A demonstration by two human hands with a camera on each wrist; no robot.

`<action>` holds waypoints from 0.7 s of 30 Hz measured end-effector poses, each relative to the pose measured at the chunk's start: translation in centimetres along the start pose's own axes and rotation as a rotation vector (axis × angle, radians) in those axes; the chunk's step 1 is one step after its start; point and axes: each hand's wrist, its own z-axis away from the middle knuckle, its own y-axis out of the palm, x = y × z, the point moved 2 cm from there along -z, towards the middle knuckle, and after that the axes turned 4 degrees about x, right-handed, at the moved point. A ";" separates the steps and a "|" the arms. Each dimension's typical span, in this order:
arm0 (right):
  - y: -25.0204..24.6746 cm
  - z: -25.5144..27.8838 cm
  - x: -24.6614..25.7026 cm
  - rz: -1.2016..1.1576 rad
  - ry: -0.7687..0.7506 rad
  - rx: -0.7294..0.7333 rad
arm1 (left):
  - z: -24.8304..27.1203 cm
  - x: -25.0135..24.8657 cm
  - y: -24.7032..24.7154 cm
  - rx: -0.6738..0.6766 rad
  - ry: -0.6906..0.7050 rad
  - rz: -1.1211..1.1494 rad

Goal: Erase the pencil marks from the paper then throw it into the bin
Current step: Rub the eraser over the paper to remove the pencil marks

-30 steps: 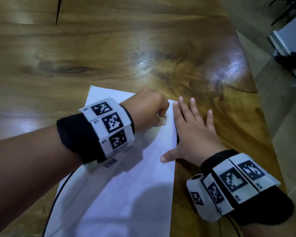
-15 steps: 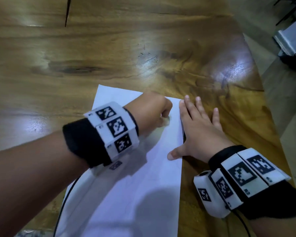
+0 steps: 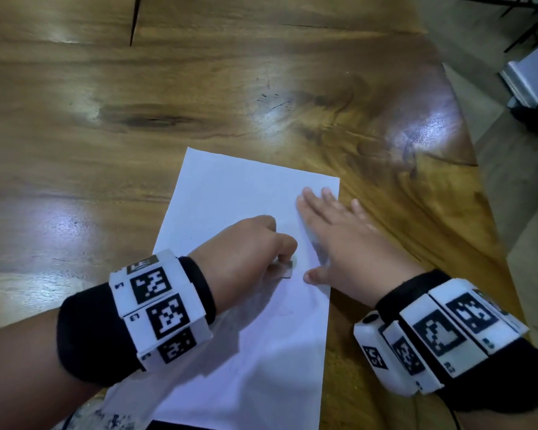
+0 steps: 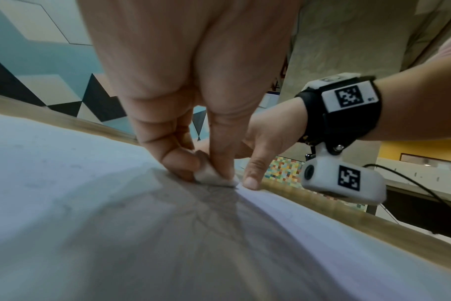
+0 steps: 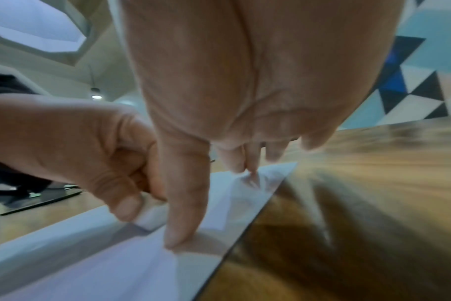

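Note:
A white sheet of paper (image 3: pixel 236 193) lies flat on the wooden table (image 3: pixel 137 88). My left hand (image 3: pixel 249 246) pinches a small white eraser (image 3: pixel 284 270) and presses it onto the paper near the sheet's middle. In the left wrist view the eraser (image 4: pixel 209 176) sits between thumb and fingers, over faint pencil lines (image 4: pixel 214 205). My right hand (image 3: pixel 339 231) lies flat with spread fingers across the paper's right edge, thumb (image 5: pixel 185 203) pressing the sheet beside the eraser (image 5: pixel 152 218). No bin is in view.
The table's right edge (image 3: pixel 466 144) curves away close to my right hand, with floor and a white unit (image 3: pixel 531 79) beyond. A dark crack (image 3: pixel 134 23) runs in the tabletop at the far left. A cable (image 3: pixel 457 420) trails from my right wristband.
My left hand with the eraser has slid down the paper toward me, from the top edge to the middle. My right hand has shifted further onto the sheet.

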 end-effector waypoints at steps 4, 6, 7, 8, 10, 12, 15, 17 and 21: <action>0.4 0.3 0.7 -0.006 -0.025 0.022 | -0.8 0.7 -2.1 -0.013 -0.070 0.039; 0.5 0.2 1.1 0.019 -0.001 0.008 | -1.7 2.2 -4.4 -0.107 -0.182 0.137; 0.6 0.2 1.2 0.024 0.012 -0.004 | -2.0 3.1 -5.4 -0.141 -0.224 0.193; 0.6 0.1 1.3 0.032 0.022 -0.015 | -2.3 3.7 -6.2 -0.154 -0.250 0.223; 0.8 0.1 1.3 0.049 0.032 -0.027 | -2.7 4.1 -6.8 -0.140 -0.267 0.195; 0.8 0.1 1.2 0.059 0.049 -0.017 | -3.2 3.7 -6.4 -0.124 -0.253 0.119; 0.7 0.1 1.3 0.080 0.081 0.008 | -3.7 2.7 -5.3 -0.144 -0.210 0.006; 0.7 0.1 1.4 0.100 0.102 0.016 | -3.0 2.6 -4.5 -0.148 -0.159 -0.029; 0.6 0.1 1.4 0.114 0.119 0.026 | 2.0 2.6 -1.9 -0.037 0.018 -0.042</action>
